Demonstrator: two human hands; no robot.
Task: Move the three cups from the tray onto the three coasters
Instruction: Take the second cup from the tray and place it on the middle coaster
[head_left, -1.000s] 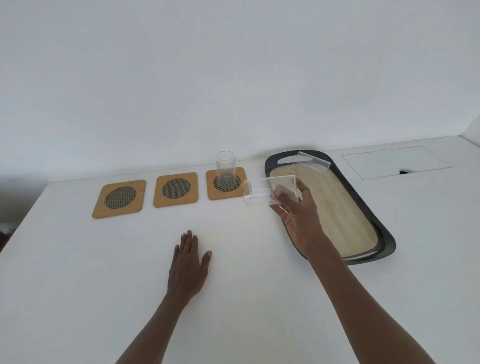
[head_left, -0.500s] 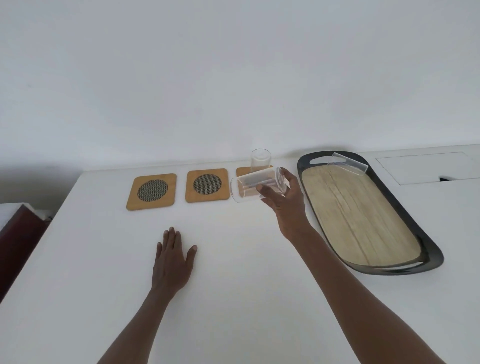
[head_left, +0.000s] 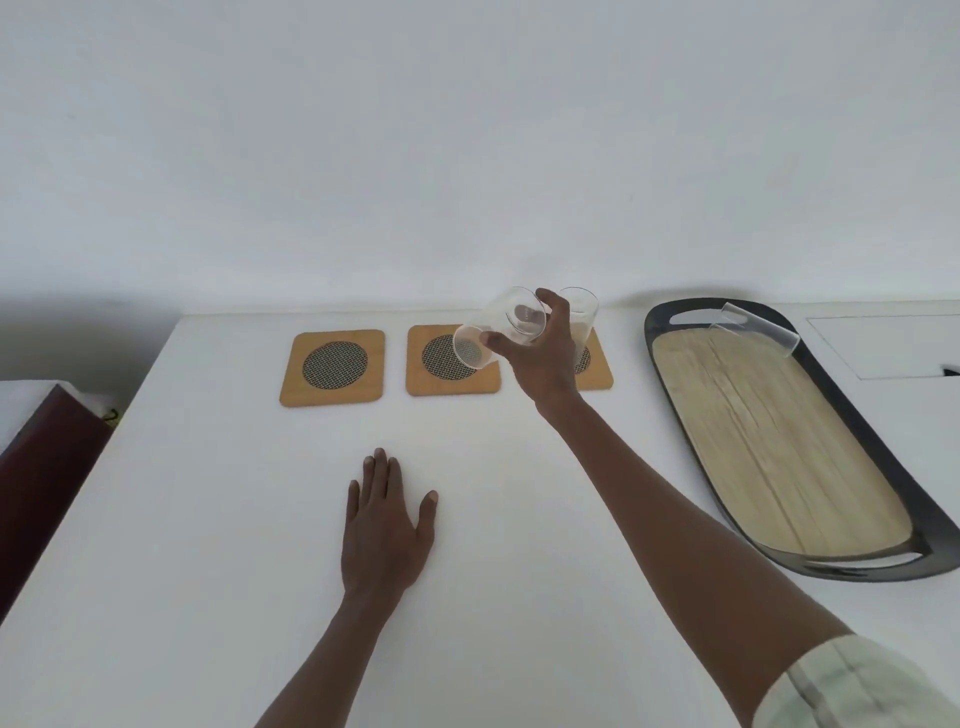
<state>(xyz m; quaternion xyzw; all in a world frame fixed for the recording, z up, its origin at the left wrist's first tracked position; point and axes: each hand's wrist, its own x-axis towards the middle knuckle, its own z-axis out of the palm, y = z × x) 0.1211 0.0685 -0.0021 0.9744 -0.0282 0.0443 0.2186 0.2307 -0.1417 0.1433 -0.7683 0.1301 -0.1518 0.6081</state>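
Observation:
Three wooden coasters with mesh centres lie in a row at the back of the white table: the left coaster (head_left: 332, 367), the middle coaster (head_left: 453, 364) and the right coaster (head_left: 596, 364). My right hand (head_left: 540, 353) grips a clear glass cup (head_left: 498, 327), tilted on its side above the middle coaster. A second clear cup (head_left: 582, 317) stands upright on the right coaster, partly hidden behind my hand. A third cup (head_left: 756, 332) lies on its side at the far end of the black-rimmed wooden tray (head_left: 670, 322). My left hand (head_left: 387, 535) rests flat on the table.
The tray takes up the right side of the table. A dark red piece of furniture (head_left: 47, 467) stands beyond the table's left edge. A recessed panel (head_left: 883, 343) sits in the surface at the far right. A white wall runs behind the table.
My right hand has carried the tilted cup leftwards from the tray's edge, past the right coaster, to above the middle coaster. My left hand stays flat. The view has shifted left.

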